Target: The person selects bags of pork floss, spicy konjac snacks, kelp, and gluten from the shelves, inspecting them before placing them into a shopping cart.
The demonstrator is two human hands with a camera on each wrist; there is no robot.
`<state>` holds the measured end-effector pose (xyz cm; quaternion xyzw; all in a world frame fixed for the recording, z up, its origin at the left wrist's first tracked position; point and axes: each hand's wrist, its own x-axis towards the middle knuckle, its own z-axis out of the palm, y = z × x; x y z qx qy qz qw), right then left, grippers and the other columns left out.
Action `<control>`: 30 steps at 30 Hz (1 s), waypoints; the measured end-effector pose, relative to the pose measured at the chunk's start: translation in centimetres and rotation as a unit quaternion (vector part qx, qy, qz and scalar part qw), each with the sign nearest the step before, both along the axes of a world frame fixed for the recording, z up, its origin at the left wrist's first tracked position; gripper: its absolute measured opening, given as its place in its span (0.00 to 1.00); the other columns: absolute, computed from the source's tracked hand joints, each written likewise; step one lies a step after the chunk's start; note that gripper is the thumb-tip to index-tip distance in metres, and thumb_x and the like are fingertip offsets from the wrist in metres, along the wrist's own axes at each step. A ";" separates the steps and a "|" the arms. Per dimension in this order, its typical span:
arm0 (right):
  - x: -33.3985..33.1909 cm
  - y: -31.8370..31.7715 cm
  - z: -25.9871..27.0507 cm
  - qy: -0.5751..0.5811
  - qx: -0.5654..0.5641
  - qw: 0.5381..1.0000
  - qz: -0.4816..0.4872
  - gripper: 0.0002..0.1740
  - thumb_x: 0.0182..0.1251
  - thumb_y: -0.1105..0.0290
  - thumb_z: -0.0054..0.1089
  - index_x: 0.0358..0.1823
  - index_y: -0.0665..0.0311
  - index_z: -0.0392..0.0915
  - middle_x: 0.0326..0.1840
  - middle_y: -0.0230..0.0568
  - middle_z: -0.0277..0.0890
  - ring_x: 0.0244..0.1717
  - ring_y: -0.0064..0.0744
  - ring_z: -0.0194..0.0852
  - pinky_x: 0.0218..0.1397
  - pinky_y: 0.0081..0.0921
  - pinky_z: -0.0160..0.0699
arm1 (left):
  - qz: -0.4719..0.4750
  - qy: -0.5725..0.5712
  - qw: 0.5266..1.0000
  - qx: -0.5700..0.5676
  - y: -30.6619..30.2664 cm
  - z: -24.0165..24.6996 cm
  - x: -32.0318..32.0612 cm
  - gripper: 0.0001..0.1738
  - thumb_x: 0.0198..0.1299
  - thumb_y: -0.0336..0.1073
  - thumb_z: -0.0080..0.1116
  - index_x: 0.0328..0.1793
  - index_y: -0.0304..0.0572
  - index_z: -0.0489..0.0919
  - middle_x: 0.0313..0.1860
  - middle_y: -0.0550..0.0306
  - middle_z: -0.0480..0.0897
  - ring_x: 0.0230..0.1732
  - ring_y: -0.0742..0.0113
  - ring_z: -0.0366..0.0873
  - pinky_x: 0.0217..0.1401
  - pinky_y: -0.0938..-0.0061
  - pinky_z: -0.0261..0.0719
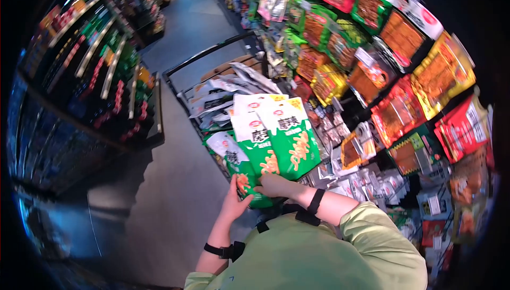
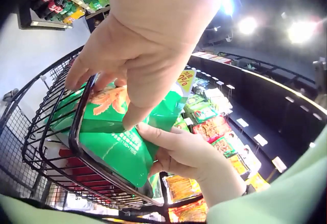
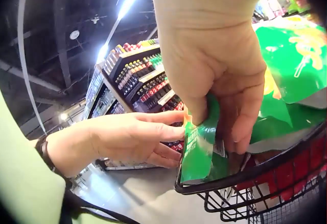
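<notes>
Several green-and-white snack bags (image 1: 297, 149) with pictures of food on them lie overlapped on top of a black wire shopping cart (image 1: 183, 69). My right hand (image 1: 279, 186) pinches the near edge of the closest snack bag (image 2: 120, 150), its thumb on one face and its fingers behind. My left hand (image 1: 234, 204) is spread at the same bag's left side. In the left wrist view, the left thumb touches the bag's front while the other fingers reach over by the cart's black rim (image 2: 79, 116). The bag's lower part sits inside that rim.
Silver-grey packs (image 1: 223, 93) fill the cart's far part. Close along the right, shelves hold rows of packaged snacks (image 1: 404, 35). Across the grey aisle floor (image 1: 180, 194), a drinks shelf (image 1: 114, 72) stands on the left.
</notes>
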<state>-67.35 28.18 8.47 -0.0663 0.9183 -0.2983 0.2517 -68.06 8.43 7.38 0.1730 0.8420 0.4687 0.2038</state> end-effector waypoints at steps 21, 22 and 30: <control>35.5 8.6 -6.1 0.045 -0.078 0.865 -0.494 0.25 0.63 0.52 0.54 0.51 0.65 0.76 0.46 0.55 0.78 0.48 0.51 0.77 0.52 0.39 0.74 | -0.217 0.003 0.956 0.196 11.1 4.7 9.4 0.06 0.64 0.28 0.53 0.44 0.32 0.77 0.39 0.56 0.81 0.37 0.76 0.74 0.42 0.82 0.72; 37.1 8.6 -5.7 -0.001 -0.064 0.854 -0.517 0.25 0.63 0.52 0.54 0.52 0.65 0.75 0.47 0.55 0.78 0.49 0.51 0.77 0.52 0.38 0.73 | -0.230 0.001 0.954 0.193 11.7 5.1 10.3 0.06 0.64 0.28 0.53 0.44 0.32 0.77 0.39 0.56 0.81 0.37 0.76 0.74 0.42 0.82 0.72; 43.6 9.7 -4.1 -0.083 -0.079 0.808 -0.578 0.28 0.64 0.53 0.53 0.57 0.66 0.72 0.56 0.53 0.74 0.57 0.49 0.72 0.61 0.35 0.69 | -0.304 -0.007 0.937 0.174 15.3 4.6 15.7 0.06 0.64 0.27 0.53 0.43 0.32 0.78 0.38 0.55 0.81 0.39 0.74 0.77 0.45 0.81 0.76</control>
